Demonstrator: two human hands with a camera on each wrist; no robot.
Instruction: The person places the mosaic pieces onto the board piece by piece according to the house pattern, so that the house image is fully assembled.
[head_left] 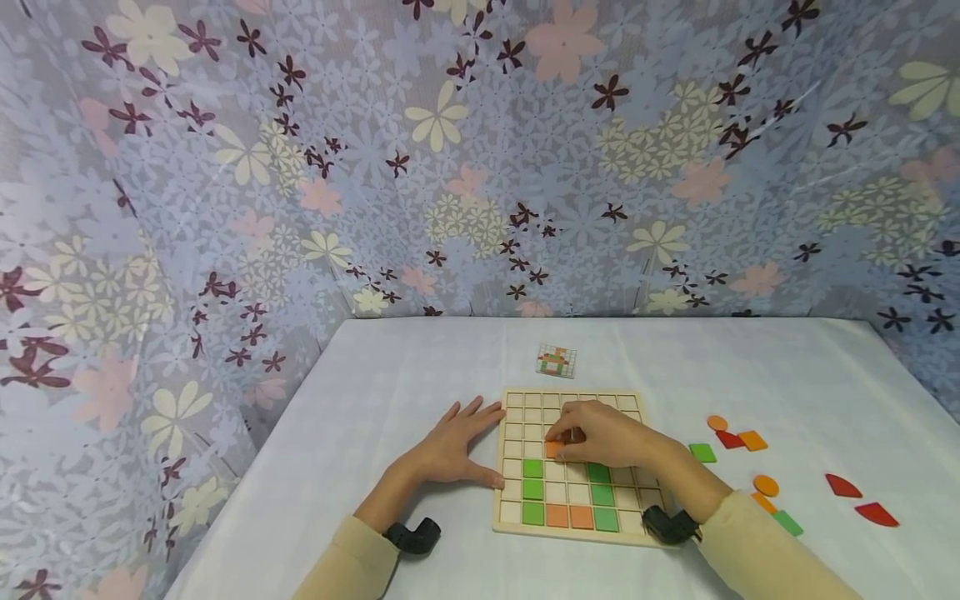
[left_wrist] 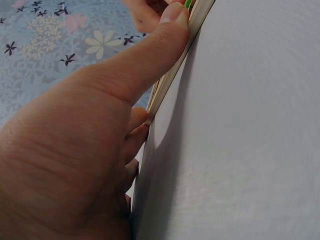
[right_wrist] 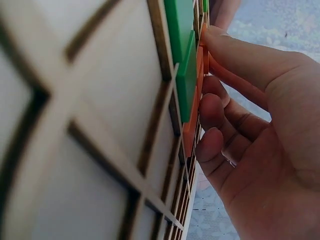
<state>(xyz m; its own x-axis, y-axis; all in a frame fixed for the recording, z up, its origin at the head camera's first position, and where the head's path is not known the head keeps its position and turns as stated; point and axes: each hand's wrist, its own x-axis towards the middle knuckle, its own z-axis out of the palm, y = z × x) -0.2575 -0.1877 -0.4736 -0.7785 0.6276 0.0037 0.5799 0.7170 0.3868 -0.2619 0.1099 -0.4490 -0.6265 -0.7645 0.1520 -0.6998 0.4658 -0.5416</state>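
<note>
A wooden grid board (head_left: 517,528) lies on the table, with green square tiles (head_left: 532,489) in a left column and more green square tiles (head_left: 602,495) in a right one. Two orange square tiles (head_left: 568,517) fill cells between them in the bottom row. My right hand (head_left: 607,435) is over the board's middle and pinches an orange square tile (head_left: 553,450) at a cell; whether it is fully seated I cannot tell. Further orange tiles (right_wrist: 190,132) show beneath that hand in the right wrist view. With fingers spread, my left hand (head_left: 447,448) touches the board's left edge, thumb (left_wrist: 172,25) against the frame.
Behind the board lies a small pattern card (head_left: 556,361). Loose pieces are scattered to the right: a green square (head_left: 702,452), an orange square (head_left: 752,440), orange discs (head_left: 766,486) and red curved pieces (head_left: 877,514). A flowered cloth (head_left: 465,167) hangs behind the table.
</note>
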